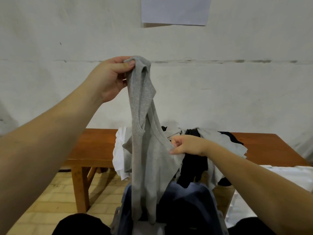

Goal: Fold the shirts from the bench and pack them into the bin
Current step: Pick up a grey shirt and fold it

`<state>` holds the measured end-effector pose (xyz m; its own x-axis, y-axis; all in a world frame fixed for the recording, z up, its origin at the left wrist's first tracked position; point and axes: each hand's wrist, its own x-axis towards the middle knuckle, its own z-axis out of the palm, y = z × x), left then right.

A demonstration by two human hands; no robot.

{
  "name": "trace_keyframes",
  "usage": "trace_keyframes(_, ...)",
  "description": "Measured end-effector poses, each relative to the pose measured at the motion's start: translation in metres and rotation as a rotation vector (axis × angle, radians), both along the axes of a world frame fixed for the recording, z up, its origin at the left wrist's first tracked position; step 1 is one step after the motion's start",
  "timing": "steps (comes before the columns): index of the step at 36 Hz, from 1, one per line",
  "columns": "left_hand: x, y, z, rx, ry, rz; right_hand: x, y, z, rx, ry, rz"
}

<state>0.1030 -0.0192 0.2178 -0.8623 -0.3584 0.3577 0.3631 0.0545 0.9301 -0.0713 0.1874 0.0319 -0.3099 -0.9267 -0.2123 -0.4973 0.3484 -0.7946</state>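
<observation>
Now left hand (108, 78) pinches grey shirt (145, 150) top, raised; right hand (188, 145) fingers grip its lower edge above bin (211, 200).

Grey shirt (144, 150) hanging over bin (211, 206)

Grey shirt (144, 133), reddish-brown bench (94, 146), blue bin (199, 197), white wall (237, 90).
</observation>
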Motion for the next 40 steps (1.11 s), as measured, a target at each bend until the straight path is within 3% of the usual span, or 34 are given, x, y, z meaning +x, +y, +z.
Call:
trace_keyframes(8,0.003,-0.005,-0.01,-0.035,0.005,0.126,0.004,0.027,-0.022,-0.062,-0.265,-0.226)
trace_keyframes(12,0.002,0.001,-0.012,-0.108,-0.007,0.287,0.004,0.033,-0.029,-0.063,-0.254,-0.313)
trace_keyframes(14,0.003,0.005,-0.013,-0.138,-0.002,0.36,0.008,0.035,-0.027,-0.171,-0.304,-0.356)
trace_keyframes(16,0.002,0.009,-0.015,-0.133,0.011,0.409,0.015,0.035,-0.022,-0.376,-0.476,-0.365)
trace_keyframes(18,-0.003,0.018,-0.014,-0.072,0.012,0.424,0.025,0.031,-0.014,-0.535,-0.659,-0.341)
trace_keyframes(20,-0.012,0.027,-0.014,0.01,-0.018,0.419,0.036,0.019,-0.009,-0.553,-0.759,-0.292)
trace_keyframes(26,-0.047,0.058,-0.027,0.366,-0.127,0.244,0.076,-0.016,-0.007,-0.418,-0.45,-0.249)
trace_keyframes(28,-0.053,0.063,-0.038,0.433,-0.14,0.208,0.083,-0.019,-0.013,-0.423,-0.478,-0.294)
trace_keyframes(31,-0.051,0.059,-0.063,0.461,-0.135,0.112,0.087,-0.013,-0.018,-0.532,-0.706,-0.385)
trace_keyframes(33,-0.043,0.053,-0.087,0.423,-0.208,0.089,0.085,-0.006,-0.018,-0.595,-0.824,-0.424)
trace_keyframes(36,-0.021,0.055,-0.131,0.164,-0.404,0.142,0.081,0.005,-0.015,-0.706,-0.948,-0.511)
trace_keyframes(40,0.007,0.074,-0.189,0.038,-0.53,0.055,0.08,0.012,-0.014,-0.777,-1.017,-0.607)
